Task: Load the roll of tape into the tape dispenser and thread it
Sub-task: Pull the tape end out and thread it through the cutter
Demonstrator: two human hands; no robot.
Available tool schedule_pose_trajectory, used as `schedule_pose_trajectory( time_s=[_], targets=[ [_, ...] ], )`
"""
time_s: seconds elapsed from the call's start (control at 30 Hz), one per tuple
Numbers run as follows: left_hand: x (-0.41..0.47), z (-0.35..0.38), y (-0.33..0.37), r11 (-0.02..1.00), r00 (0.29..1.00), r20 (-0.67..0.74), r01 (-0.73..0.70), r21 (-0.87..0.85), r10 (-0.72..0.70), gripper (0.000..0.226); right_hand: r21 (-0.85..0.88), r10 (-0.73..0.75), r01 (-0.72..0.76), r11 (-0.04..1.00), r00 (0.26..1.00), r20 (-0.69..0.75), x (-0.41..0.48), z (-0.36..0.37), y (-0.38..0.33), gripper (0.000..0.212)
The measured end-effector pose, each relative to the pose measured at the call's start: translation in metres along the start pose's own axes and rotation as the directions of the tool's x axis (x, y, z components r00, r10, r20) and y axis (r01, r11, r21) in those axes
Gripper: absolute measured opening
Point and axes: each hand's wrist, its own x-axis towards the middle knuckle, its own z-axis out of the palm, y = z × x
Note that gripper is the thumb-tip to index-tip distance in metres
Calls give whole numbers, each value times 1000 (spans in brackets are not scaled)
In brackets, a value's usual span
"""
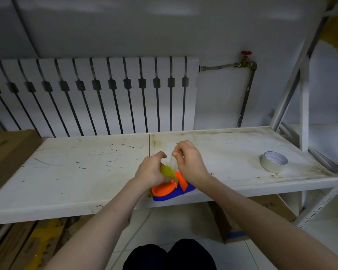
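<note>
Holding: my left hand [151, 172] is clamped around the tape dispenser [170, 189], which sits at the near edge of the white shelf [86, 172], close to the middle of the view.
Dispenser: blue base, orange upper parts, and a yellow-green flap [167, 171] standing up just beside my left thumb. Most of the body is hidden under my palm, so I cannot tell whether a roll is seated inside it.
Tape strip: a clear, faint strip [173, 160] rises from the dispenser toward 12 o'clock, up to my right hand [189, 162]. It is too transparent to trace fully.
Right hand: fingers curled, thumb and forefinger pinched together at the top end of that strip, just above and to the 1 o'clock side of the dispenser, nearly touching my left hand.
Spare roll: a roll of pale tape [274, 161] lies flat on the shelf at 3 o'clock from the dispenser, well apart from both hands.
Shelf surface: scuffed and marked, with a seam running back at 12 o'clock.
Beyond: a white radiator [94, 94] on the wall behind, a pipe with a red valve [246, 53] at 1 o'clock, a cardboard box [10, 152] at 9 o'clock.
Below: my dark-trousered knees [170, 256] at 6 o'clock.
</note>
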Motion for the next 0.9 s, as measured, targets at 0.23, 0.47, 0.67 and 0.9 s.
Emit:
schedule_pose_trajectory(
  time_s=[0.23, 0.47, 0.67, 0.9],
  targets=[
    [1, 1, 8, 995, 1000, -4, -18, 97, 19, 77, 98, -161, 160, 982, 987, 0, -1, -12, -43, 7],
    [-10, 0, 4, 996, 1000, 0, -12, 87, 12, 90, 481, 453, -410, 775, 891, 28, 5, -38, 0, 9],
    [-9, -6, -6, 991, 999, -13, -34, 132, 36, 90, 659, 723, -642, 392, 658, 211, 0, -43, 41, 13],
    [-10, -7, -10, 991, 999, -7, -45, 123, 46, 86, 629, 795, -716, 302, 553, 248, -9, -26, 67, 17]
  ],
)
